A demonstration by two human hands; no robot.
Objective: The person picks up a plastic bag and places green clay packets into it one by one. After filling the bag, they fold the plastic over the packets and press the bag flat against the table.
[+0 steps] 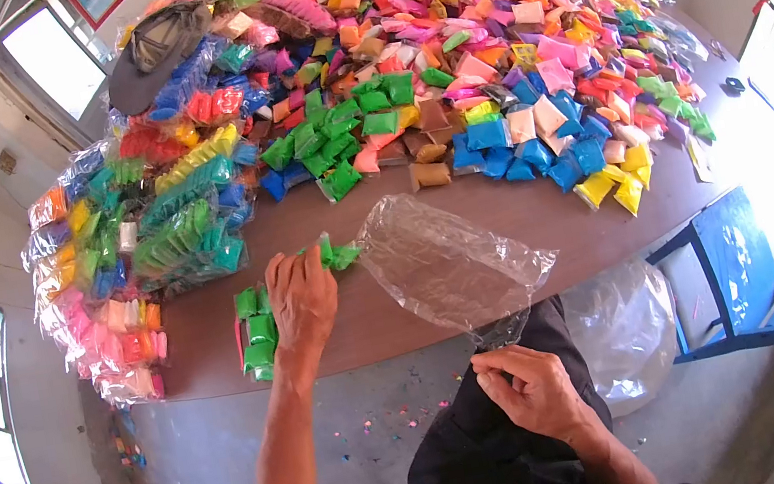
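Observation:
My right hand (530, 390) pinches the gathered end of a clear plastic bag (447, 268), which spreads over the table's front part. The bag looks empty and its far end reaches a few small green packets (341, 255). My left hand (305, 299) is closed with its fingertips on those green packets, at the bag's left side. Beside the left wrist lies a short double row of green packets (260, 333), with a strip of red at its left edge. My left palm and the undersides of its fingers are hidden.
A large heap of loose coloured packets (433, 22) covers the table's (303, 220) back. Filled clear bags of packets (173, 230) are stacked at left, with a dark sandal (165, 54) on top. A blue chair (739, 257) and a big clear bag (625, 336) stand right.

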